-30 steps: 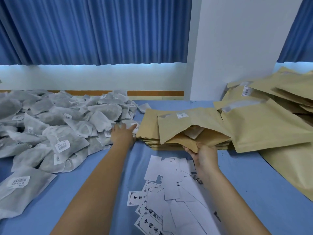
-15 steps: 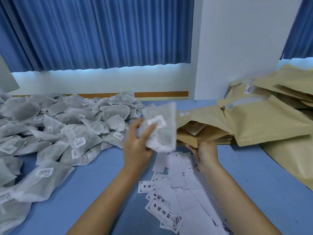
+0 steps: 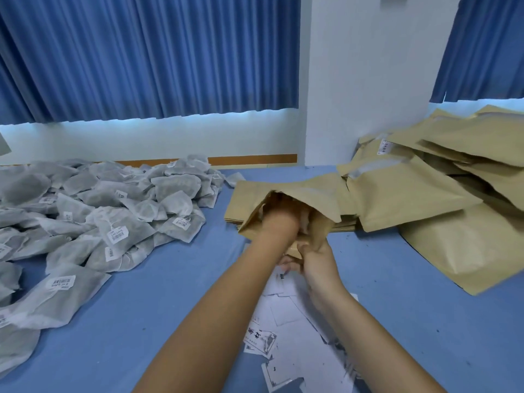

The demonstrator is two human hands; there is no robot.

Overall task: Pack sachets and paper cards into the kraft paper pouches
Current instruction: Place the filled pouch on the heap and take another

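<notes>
An open kraft pouch [image 3: 309, 195] lies on a flat stack of pouches at the table's middle. My left hand [image 3: 279, 215] is pushed into its mouth, fingers hidden inside; the sachet it carried is out of sight. My right hand [image 3: 314, 251] pinches the pouch's lower lip and holds the mouth open. A heap of grey sachets [image 3: 113, 211] with white labels covers the left of the table. Loose white paper cards [image 3: 286, 321] lie under my forearms at the front.
A pile of filled kraft pouches [image 3: 442, 199] leans at the right against a white pillar [image 3: 363, 80]. Blue curtains hang behind. The blue table top [image 3: 158, 302] shows between the sachet heap and the cards.
My left hand picked a sachet from the heap, lifted it to the right, and has now gone into the pouch mouth with it. My right hand has kept its hold on the pouch.
</notes>
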